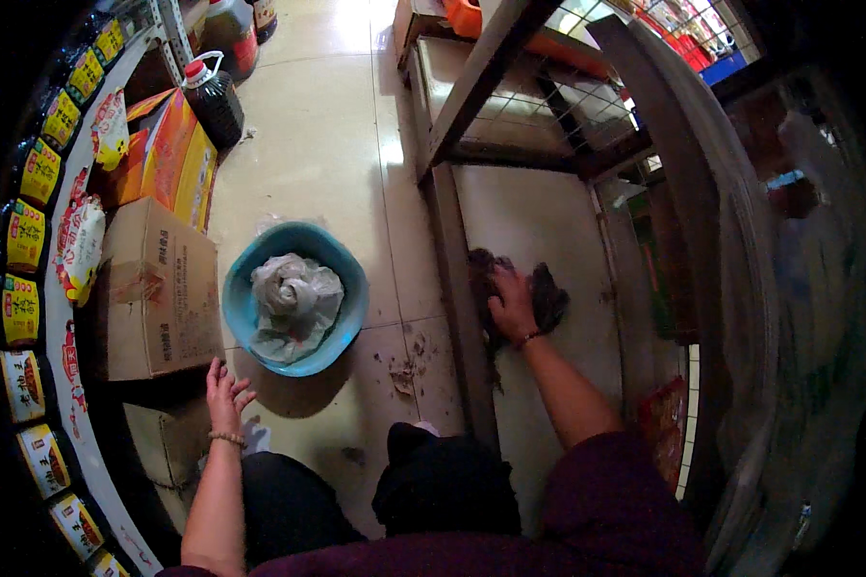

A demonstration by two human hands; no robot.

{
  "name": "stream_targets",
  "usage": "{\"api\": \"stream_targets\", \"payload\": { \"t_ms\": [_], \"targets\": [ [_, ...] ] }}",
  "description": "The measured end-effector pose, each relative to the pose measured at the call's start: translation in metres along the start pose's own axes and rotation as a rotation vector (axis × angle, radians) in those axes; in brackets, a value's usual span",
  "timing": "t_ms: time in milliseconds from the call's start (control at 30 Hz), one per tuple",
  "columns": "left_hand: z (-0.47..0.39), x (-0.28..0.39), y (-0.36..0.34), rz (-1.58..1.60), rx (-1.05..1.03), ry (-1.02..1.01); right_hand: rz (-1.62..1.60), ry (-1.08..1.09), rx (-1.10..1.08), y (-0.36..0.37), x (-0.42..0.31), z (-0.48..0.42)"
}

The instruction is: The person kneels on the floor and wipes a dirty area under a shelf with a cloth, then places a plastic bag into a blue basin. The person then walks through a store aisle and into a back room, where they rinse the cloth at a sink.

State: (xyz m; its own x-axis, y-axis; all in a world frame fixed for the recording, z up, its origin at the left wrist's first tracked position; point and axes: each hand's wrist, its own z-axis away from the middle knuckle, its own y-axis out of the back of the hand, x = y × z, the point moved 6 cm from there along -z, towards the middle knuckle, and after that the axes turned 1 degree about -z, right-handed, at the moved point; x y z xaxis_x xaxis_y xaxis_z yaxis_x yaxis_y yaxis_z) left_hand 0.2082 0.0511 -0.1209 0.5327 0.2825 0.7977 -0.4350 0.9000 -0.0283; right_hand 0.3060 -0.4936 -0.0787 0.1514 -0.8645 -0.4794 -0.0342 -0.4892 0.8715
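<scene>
My right hand (pixel 512 301) presses on a dark, crumpled cloth (pixel 550 297) that lies on the pale bottom shelf (pixel 534 209) of a rack at the right. Part of the cloth is hidden under the palm, and some fingertips sink into it. At the left, my left hand (pixel 228 395) is raised with its fingers apart and holds nothing; a beaded bracelet circles its wrist. Beyond that hand a light-blue plastic basin (pixel 359 288) stands on the floor, with a crumpled translucent plastic bag (pixel 296 299) inside it.
Cardboard boxes (pixel 162 288), an orange carton (pixel 173 155) and a dark bottle with a red cap (pixel 216 101) line the left, beside a shelf of yellow-labelled jars (pixel 25 231). The rack's upright frame (pixel 469 94) rises at the right. Dark dirt (pixel 404 375) marks the tiled floor.
</scene>
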Motion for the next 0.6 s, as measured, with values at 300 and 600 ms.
{"api": "stream_targets", "payload": {
  "t_ms": [300,600],
  "targets": [
    [0.006,0.0,0.017,-0.018,0.041,-0.002,0.523,-0.536,0.165,0.048,0.139,-0.054],
    [0.034,0.021,0.011,-0.047,0.096,0.009,0.637,-0.993,-0.002,0.102,0.232,-0.105]
  ]
}}
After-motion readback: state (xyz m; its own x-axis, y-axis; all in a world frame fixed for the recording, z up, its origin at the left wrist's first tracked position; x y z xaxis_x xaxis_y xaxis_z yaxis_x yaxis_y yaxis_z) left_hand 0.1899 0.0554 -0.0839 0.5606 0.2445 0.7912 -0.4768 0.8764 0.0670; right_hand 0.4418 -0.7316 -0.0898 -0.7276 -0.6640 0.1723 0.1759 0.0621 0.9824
